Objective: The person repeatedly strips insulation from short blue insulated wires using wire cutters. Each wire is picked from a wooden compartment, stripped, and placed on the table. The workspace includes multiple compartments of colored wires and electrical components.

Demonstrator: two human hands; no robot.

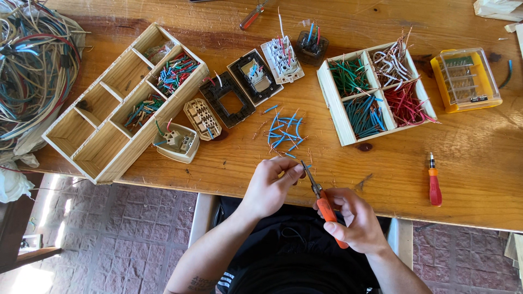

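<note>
While the left hand [271, 182] pinched a short blue wire piece [303, 167] and the right hand [351, 220] gripped orange-handled wire strippers [321, 197] closed on its end, squeezing too hard could have severed the strands just beside the left fingertips.

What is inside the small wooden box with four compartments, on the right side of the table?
The wooden box holds sorted wire pieces: green wires, white wires, blue wires, red wires. The wires cover its bottom.
</note>
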